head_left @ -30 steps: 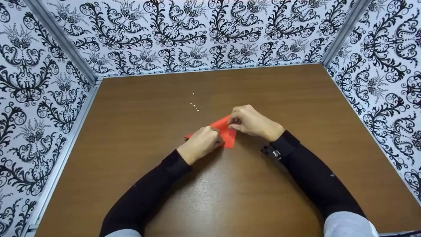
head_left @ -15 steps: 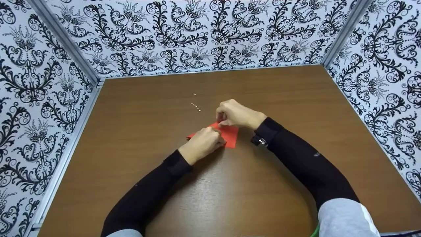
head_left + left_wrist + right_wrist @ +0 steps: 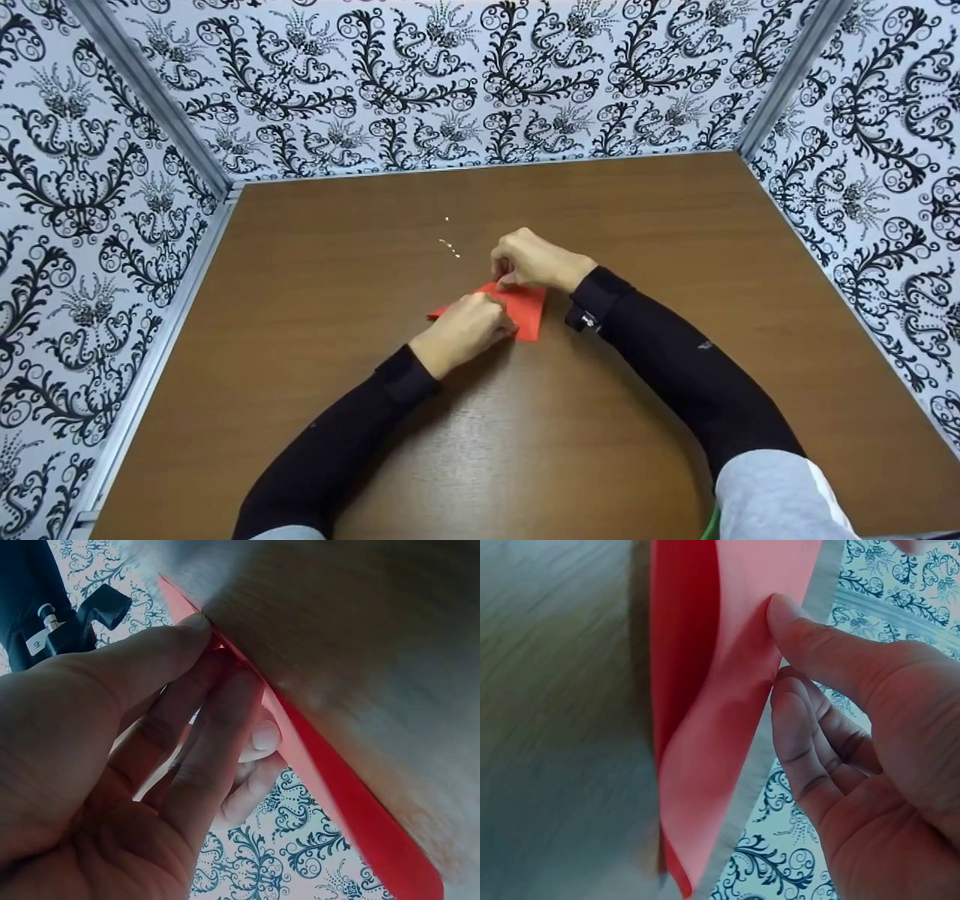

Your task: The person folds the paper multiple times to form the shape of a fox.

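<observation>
A folded sheet of red paper lies on the middle of the brown table, with its upper layer curving away from the lower one in the right wrist view. My left hand covers its near left part, thumb and fingertips at the paper's edge in the left wrist view. Across from it, my right hand pinches the far edge of the red paper between thumb and index finger. A narrow tip of paper sticks out to the left of my left hand; the part under that hand is hidden in the head view.
The wooden table ends at patterned black-and-white walls at the back and both sides, with metal frame posts at the corners. Several small bright specks show on the tabletop beyond the paper. A black wrist camera sits under my right sleeve.
My right hand has moved left along the far edge of the paper, closer to my left hand, uncovering its right corner. The left hand has stayed about where it was.
</observation>
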